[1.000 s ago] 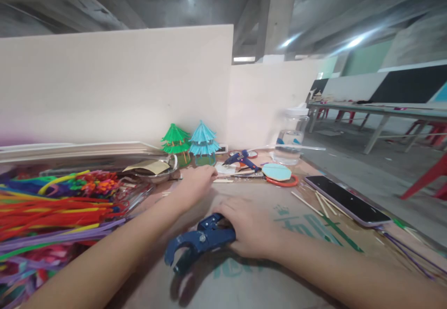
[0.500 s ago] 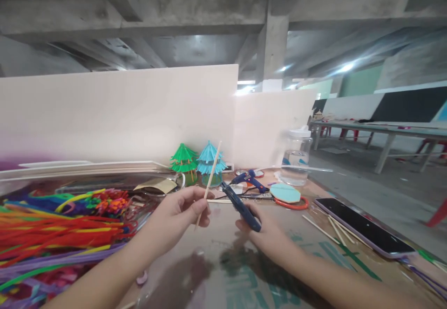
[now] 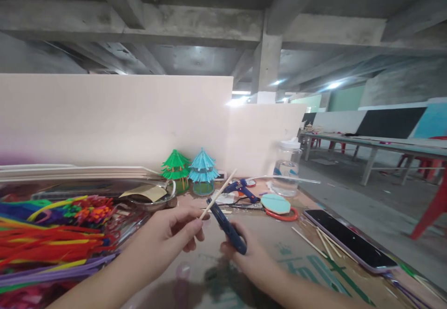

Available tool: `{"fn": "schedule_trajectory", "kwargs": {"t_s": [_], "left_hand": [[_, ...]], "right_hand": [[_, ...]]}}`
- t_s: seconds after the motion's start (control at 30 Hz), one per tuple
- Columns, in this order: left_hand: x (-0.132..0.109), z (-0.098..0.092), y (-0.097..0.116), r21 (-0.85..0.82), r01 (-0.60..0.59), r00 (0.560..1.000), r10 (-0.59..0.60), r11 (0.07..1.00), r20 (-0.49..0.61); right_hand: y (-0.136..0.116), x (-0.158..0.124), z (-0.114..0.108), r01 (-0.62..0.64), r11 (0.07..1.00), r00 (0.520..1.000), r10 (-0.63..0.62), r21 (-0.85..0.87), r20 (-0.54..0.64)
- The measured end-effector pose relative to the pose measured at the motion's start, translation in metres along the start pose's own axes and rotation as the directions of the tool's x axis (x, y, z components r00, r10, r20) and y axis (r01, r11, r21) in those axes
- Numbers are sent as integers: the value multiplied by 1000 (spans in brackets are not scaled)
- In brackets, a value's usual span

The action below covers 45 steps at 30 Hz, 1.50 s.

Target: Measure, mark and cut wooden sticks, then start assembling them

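Note:
Between the thumb and fingers of my left hand (image 3: 178, 232) is a thin wooden stick (image 3: 223, 189), tilted up to the right. My right hand (image 3: 249, 253) is closed round the handles of dark blue pliers (image 3: 227, 229). Their jaws point up and left and meet or overlap the stick in view, just above my left fingertips; whether they grip it I cannot tell. Both hands are above the covered tabletop (image 3: 209, 262). Behind them stand a green pagoda-like model (image 3: 175, 164) and a blue one (image 3: 202, 167), each with a two-tiered fringed roof.
Colourful pipe cleaners (image 3: 45, 234) heap up at left. A blue glue gun (image 3: 244, 189), a light-blue octagonal piece (image 3: 275, 204) over orange-handled scissors (image 3: 284, 216) and a clear jar (image 3: 287, 167) lie farther back. At right are loose sticks (image 3: 310, 243) and a phone (image 3: 349, 239).
The stick has tipped from nearly upright to a slant toward the right. The pliers have shifted left in view, closer to my left fingertips. The camera view has turned slightly.

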<state>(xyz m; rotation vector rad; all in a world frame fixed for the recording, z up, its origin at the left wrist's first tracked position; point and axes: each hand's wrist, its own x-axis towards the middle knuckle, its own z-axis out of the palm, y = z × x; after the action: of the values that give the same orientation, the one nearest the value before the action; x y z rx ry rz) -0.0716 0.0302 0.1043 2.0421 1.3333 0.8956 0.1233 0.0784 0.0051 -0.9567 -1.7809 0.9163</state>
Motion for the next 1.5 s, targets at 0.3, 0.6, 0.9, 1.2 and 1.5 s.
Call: {"fn": "schedule_trajectory", "kwargs": {"t_s": [0.3,0.6,0.9,1.2,1.5], "left_hand": [[-6,5,7,178,-55,998,54,982,11],[-2,4,12,135,-51,999,51,990,2],[-5,4,7,142,-68,998,66,988,19],[-1,5,7,47,20,999,-21,999,24],[-1,6,10,-34,32,999,-32,999,22]], "right_hand": [[-1,-3,-1,46,999,998,-47,9,37],[-2,-3,0,27,999,999,-26,-24,26],[-2,-3,0,61,998,998,-60,-22,36],[-4,-3,-1,67,998,997,-67,-10,42],[-5,-3,-2,39,999,998,-38,-32,40]]}}
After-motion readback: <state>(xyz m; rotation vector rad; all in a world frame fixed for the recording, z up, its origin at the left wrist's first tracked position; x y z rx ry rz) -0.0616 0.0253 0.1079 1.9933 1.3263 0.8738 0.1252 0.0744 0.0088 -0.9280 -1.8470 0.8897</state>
